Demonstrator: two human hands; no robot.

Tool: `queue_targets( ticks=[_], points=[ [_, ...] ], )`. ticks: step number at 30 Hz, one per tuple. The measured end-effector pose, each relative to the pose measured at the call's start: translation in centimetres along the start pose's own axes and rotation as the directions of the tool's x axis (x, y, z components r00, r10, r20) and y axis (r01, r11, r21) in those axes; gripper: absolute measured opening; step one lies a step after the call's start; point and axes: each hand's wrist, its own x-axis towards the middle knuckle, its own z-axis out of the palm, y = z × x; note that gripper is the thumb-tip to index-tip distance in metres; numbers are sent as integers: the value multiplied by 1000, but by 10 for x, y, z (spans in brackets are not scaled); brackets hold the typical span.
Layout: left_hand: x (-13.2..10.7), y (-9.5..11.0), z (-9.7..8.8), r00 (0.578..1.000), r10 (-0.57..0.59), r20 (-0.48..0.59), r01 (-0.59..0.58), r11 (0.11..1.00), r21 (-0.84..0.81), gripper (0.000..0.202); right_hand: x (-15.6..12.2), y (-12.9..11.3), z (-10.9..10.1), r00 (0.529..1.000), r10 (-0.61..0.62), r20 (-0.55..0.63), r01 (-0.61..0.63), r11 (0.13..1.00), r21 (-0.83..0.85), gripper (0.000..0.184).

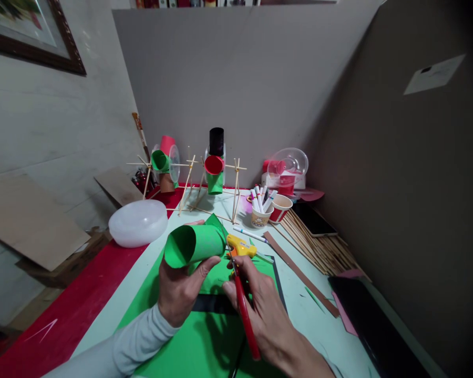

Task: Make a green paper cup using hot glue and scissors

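My left hand [183, 286] is closed around a green paper tube [205, 242], holding it sideways with its open end toward the left. A loose green flap sticks up at the tube's far right end. In my right hand [260, 304] are red-handled scissors [243, 312], their blades pointing up at the flap by the tube's right rim. Whether the blades touch the paper I cannot tell. Just behind the scissors lies a yellow glue gun [241, 245]. Green paper [177, 341] with a dark band covers the table below both hands.
Stick frames at the back carry wheels of coloured paper tubes [214, 166]. A white translucent bowl [137, 223] stands left. Rightward are a cup of markers [262, 212], a red-and-white cup [280, 207], wooden sticks [315, 244], a phone [314, 219] and a brown strip [301, 275].
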Motion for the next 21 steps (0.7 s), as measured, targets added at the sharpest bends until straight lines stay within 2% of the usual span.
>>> queue_targets(
  ticks=[4,9,16,21],
  points=[
    [4,8,-3,999,-31,-28,29,998,-49,54,1,0,0,1000,-2,-7,2,1000,-22,12],
    [4,12,1,984,-123,-130,105,985,-137,58,2,-2,1,999,-28,-38,26,999,-35,13],
    [2,8,7,984,-57,-171,40,994,-99,51,1,0,3,998,-13,-54,12,999,-34,14],
    [3,10,6,987,-41,-158,23,993,-117,46,0,-4,1,1000,4,-20,-5,999,-32,13]
  ],
)
